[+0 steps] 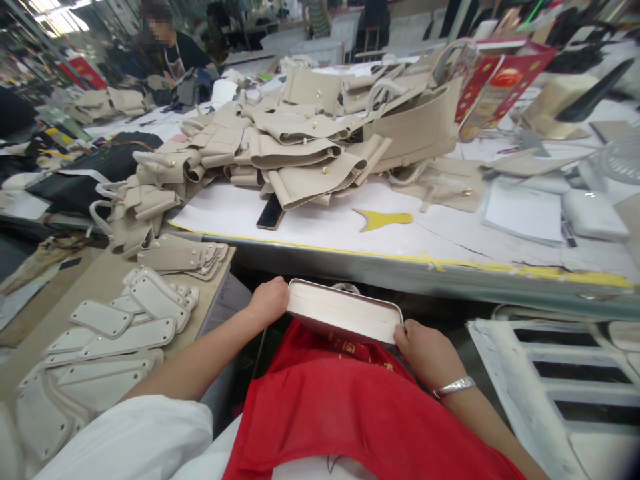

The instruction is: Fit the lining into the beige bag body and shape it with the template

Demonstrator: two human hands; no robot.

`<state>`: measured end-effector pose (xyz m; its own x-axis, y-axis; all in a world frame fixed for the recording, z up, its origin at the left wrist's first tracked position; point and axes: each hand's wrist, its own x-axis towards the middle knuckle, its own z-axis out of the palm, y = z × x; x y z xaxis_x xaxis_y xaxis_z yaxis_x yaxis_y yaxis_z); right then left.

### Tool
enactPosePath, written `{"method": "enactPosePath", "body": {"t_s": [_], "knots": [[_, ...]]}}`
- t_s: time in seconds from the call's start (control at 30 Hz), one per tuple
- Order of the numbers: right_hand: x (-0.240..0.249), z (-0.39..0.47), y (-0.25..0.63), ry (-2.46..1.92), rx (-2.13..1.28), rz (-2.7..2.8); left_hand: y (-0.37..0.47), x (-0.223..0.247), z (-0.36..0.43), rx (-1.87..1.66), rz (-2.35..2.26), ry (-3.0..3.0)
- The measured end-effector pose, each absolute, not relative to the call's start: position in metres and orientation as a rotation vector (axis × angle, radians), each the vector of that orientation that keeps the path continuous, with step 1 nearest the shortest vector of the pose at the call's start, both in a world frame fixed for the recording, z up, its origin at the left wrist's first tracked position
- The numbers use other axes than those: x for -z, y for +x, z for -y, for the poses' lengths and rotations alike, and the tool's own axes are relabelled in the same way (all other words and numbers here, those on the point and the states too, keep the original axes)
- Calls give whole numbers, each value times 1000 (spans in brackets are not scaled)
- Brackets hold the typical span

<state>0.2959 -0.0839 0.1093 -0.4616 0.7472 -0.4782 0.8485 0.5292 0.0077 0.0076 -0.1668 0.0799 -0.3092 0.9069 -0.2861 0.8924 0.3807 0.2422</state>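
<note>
Over my lap, both hands hold a long rectangular piece [345,310] with a whitish face and a thin dark rim along its upper edge; its exact kind is unclear. My left hand [270,300] is closed on its left end. At the right end, my right hand [431,350] grips the lower corner, thumb on the near side. The piece sits level with the table's front edge, tilted down to the right, above my red apron [330,400]. Its underside is mostly hidden.
Beige bag parts [300,147] are heaped on the white-covered table [320,230], near a phone [271,212] and a yellow piece [383,219]. Cream panels [127,337] lie at left. A slatted white rack [565,387] stands at right. A person [175,50] works across the table.
</note>
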Motion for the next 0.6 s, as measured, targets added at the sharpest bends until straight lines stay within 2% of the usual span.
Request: {"method": "enactPosePath", "body": {"t_s": [0.27, 0.47, 0.6], "knots": [[-107, 81, 300, 1275, 289, -2369, -10, -72, 171, -287, -2110, 1329], [-106, 78, 299, 1288, 300, -2393, -19, -58, 181, -939, -1700, 554], [-104, 74, 299, 1320, 337, -2365, -23, -48, 176, -996, -1672, 408]]}}
